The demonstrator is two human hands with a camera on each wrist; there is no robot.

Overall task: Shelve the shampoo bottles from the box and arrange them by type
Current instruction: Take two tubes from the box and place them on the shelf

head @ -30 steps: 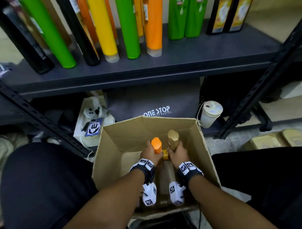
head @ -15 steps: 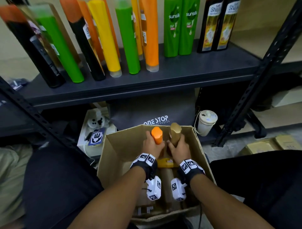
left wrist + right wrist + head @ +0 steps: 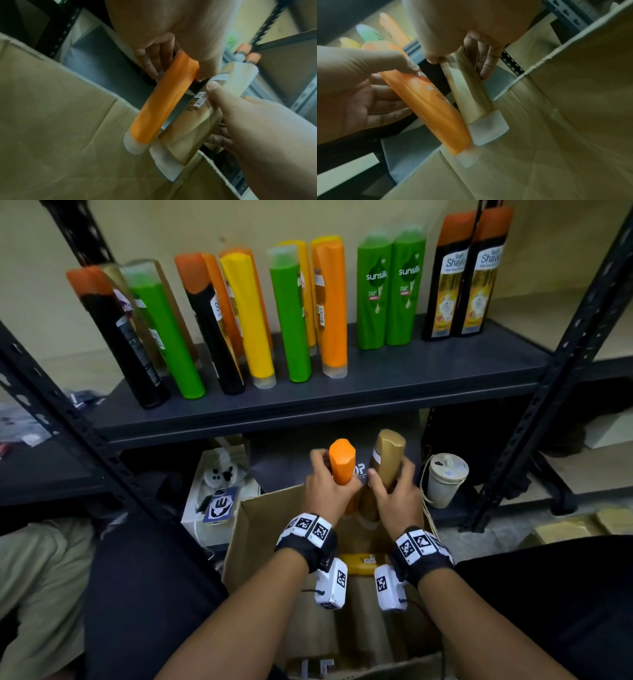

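Observation:
My left hand (image 3: 325,484) grips an orange shampoo bottle (image 3: 342,462), cap downward, above the far rim of the cardboard box (image 3: 253,529). Right beside it my right hand (image 3: 394,491) grips a gold bottle (image 3: 387,460), also cap down. The left wrist view shows the orange bottle (image 3: 159,108) with its frosted cap close to the gold bottle (image 3: 193,128). In the right wrist view the gold bottle (image 3: 469,93) and the orange bottle (image 3: 428,108) lie side by side over the box. A yellow bottle (image 3: 359,563) lies in the box.
The dark shelf (image 3: 394,381) above carries several bottles: black, green, yellow, orange, two green Sunsilk (image 3: 390,292) and two black ones (image 3: 462,275) at the right. Black uprights (image 3: 548,392) flank it. Below stand a white cup (image 3: 445,477) and a white carton (image 3: 212,498).
Both hands have lifted their bottles up out of the box to its far rim. The view has tilted up, showing more of the shelf.

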